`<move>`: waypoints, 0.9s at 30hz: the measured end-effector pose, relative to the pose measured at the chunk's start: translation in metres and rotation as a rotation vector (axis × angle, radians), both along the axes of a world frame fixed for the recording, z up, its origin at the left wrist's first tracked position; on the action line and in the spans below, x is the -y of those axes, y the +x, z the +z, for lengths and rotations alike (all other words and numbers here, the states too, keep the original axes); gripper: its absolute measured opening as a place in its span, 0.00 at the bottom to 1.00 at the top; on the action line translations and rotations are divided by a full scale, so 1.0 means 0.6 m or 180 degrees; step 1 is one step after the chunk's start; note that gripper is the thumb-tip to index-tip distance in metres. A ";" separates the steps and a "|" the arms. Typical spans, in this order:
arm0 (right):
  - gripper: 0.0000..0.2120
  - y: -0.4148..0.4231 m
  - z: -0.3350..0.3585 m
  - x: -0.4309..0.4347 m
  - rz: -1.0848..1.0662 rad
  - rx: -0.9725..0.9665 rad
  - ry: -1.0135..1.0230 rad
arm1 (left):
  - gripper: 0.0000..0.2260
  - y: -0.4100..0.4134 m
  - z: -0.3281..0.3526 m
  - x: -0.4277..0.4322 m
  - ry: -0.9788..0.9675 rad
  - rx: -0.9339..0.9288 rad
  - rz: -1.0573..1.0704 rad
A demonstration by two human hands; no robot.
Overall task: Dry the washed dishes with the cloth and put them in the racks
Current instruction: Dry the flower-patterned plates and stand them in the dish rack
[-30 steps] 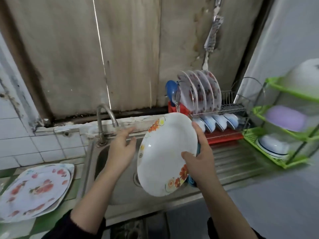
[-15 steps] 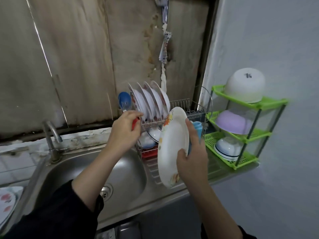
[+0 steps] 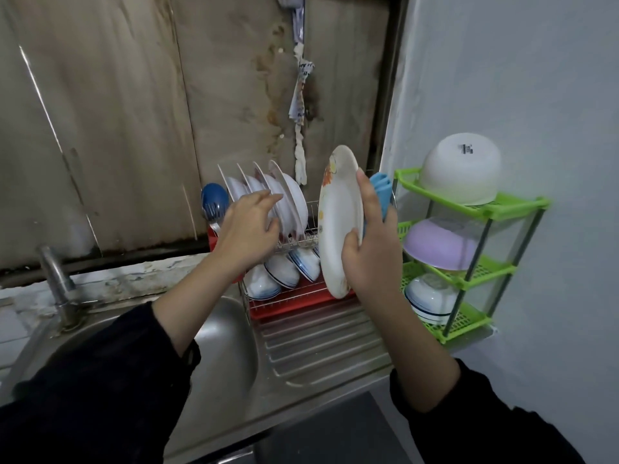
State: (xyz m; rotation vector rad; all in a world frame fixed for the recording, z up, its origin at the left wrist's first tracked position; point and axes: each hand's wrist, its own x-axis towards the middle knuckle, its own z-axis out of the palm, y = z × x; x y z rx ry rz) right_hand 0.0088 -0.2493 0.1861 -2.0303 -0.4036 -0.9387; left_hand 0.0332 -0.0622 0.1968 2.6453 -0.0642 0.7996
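Nearest the camera are two dark sleeves, above the steel sink (image 3: 231, 349) and its ribbed draining board (image 3: 318, 339). The tap (image 3: 55, 279) stands at the left.

The right hand (image 3: 371, 262) grasps the flowered plate (image 3: 338, 222). Its thumb lies across the front face low down, and its fingers (image 3: 364, 185) reach up along the rim. The hand also presses the folded blue cloth (image 3: 382, 192) against the plate's back. The plate stands nearly upright and edge-on, in front of the right end of the wire rack (image 3: 310, 242), above the rack's red tray (image 3: 294, 308).

The left hand (image 3: 249, 226) has its fingers spread and loosely extended, grasping nothing. The fingertips touch the rims of the plates standing in the rack (image 3: 294, 202). Blue-rimmed bowls (image 3: 284, 271) lean in the tier below, and a blue spoon (image 3: 214, 195) stands at the rack's left end.

Half a second ago the left hand was further left, with its fingers curled by the red holder near the spoon. It has since moved onto the standing plates and opened. The held plate has risen and turned more upright.

Further right, on the corner of the desk, a green shelf (image 3: 475, 209) holds three upturned bowls: a white bowl (image 3: 460, 169), a purple bowl (image 3: 438, 244) and a blue-banded bowl (image 3: 432, 296). A twisted strip (image 3: 301, 105) hangs on the stained wall behind.
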 end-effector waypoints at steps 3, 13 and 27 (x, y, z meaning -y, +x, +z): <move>0.40 0.046 0.014 0.000 0.0005 -0.0055 -0.0092 | 0.22 0.026 0.013 0.000 -0.0466 -0.0097 -0.0080; 0.38 0.197 0.026 -0.022 0.0019 -0.0002 -0.0143 | 0.23 0.159 0.042 -0.024 -0.0252 0.0010 0.0014; 0.39 0.353 0.001 -0.056 0.0368 -0.0052 -0.0114 | 0.25 0.239 -0.011 -0.037 0.0664 -0.0104 0.0880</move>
